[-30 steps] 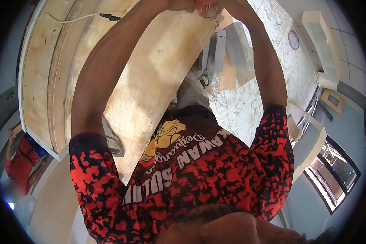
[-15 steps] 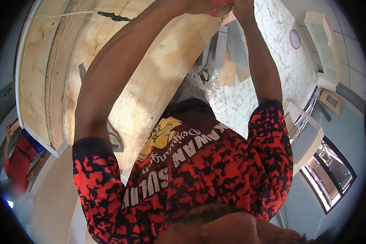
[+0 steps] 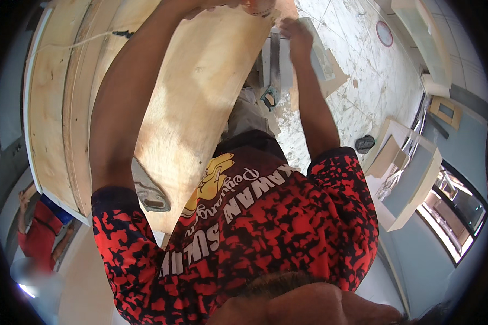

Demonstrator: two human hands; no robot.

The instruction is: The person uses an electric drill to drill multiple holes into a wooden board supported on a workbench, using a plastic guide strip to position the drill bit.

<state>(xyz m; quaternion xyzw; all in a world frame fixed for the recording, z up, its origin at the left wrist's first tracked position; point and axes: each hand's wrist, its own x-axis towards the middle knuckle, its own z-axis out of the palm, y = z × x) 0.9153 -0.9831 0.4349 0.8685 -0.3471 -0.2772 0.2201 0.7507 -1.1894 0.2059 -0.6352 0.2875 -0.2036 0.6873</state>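
Note:
A large plywood sheet lies in front of me, slanting across the left and middle of the view. My left arm reaches over it to its far end. My left hand is cut off by the top rim, next to a small orange thing. My right hand is just past the sheet's right corner, fingers curled around the top end of a grey strip. A handsaw rests on the plywood close to my left upper arm.
More curved plywood layers with a white edge stack to the left. A pale tiled floor has scraps, a dark round thing and boxes on it. Another person in red is at the lower left.
My right hand has come down from the top rim to the grey strip beside the plywood corner. The view has shifted slightly; my left arm stays stretched over the sheet.

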